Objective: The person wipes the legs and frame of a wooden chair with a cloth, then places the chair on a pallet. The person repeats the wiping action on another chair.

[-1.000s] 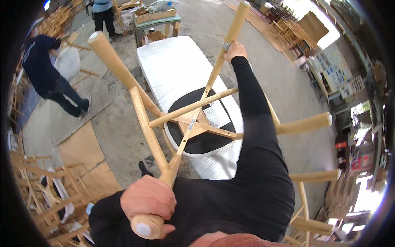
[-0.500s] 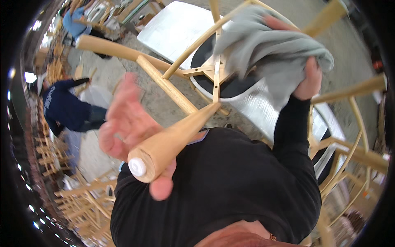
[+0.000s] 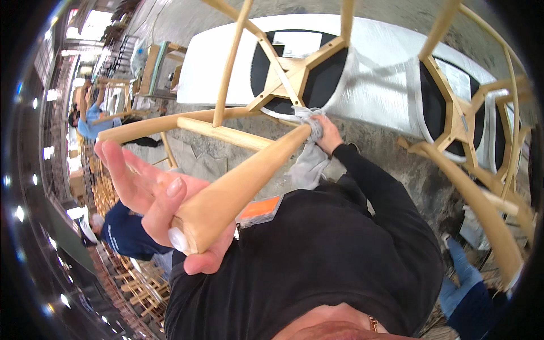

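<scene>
An upturned wooden chair lies before me, its black seat underside point(image 3: 326, 73) and pale cross-frame showing. One tapered chair leg point(image 3: 243, 184) points toward me, with a white glide at its end. My left hand point(image 3: 156, 190) holds that end, the leg lying between thumb and fingers while some fingers stretch out past it. At the leg's narrower far end, my right hand point(image 3: 328, 135) is closed around a grey cloth point(image 3: 310, 164). The cloth wraps the leg there, and its loose part hangs down. The right fingers are partly hidden by the cloth.
A long white-covered bench point(image 3: 215, 62) supports the chair. Further upturned chairs point(image 3: 462, 122) stand at right, one leg point(image 3: 481, 209) reaching near my right side. A person in dark blue point(image 3: 133, 229) is at left, another person in blue point(image 3: 470, 294) at lower right. Stacked chair frames point(image 3: 141, 289) fill the lower left.
The right hand and cloth have moved down and left from above the seat onto the leg. The left hand's fingers have come closer around the leg end. The view has shifted.
</scene>
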Demonstrator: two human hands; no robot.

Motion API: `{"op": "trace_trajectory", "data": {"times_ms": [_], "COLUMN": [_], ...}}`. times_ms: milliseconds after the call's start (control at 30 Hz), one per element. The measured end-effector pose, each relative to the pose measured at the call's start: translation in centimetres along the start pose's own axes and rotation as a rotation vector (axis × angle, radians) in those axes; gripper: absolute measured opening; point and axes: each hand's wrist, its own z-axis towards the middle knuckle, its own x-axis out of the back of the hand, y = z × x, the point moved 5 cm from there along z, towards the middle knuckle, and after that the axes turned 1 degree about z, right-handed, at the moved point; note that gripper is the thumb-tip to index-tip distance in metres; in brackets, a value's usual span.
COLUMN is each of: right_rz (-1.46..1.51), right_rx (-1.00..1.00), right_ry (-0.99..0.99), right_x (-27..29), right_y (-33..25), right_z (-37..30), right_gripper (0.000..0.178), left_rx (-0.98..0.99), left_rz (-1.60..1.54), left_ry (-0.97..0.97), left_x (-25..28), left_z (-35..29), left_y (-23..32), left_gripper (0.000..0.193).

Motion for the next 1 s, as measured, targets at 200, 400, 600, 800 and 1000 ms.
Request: {"op": "trace_trajectory", "data": {"times_ms": [200,400,600,800,1000], "right_rz": [0.355,0.097,0.044,0.204,0.248], "right_rx": [0.164,0.720,0.318,0.212,0.723], "right_ry": [0.075,0.331,0.262,0.156,0.293], "right_x": [-1.1,4.4,0.0,-1.3,6.3], "right_y": [-11.1,-29.5,-5.4,-7.8,-29.4], "right_z": [0.6,-1.3,0.8,1.3,1.0], "right_gripper": [0.071,0.066,0.060,0.060,0.049], "left_rx": [-0.054,-0.140,-0.152,0.003,-0.035], "left_rz": [0.008,-0.011,0.008,0.157,0.125], "left_ry": [0.328,0.341,0.134,0.217,0.282], "left_x": [-0.9,-1.3,-0.6,-0.1,-0.1], "left_z": [-0.3,-1.2,0.4,0.3,-1.2], "left_y": [-0.2,0.7,1.0,0.2,-0.3], "left_gripper": [0.071,0.063,0.065,0.073,0.065]}}
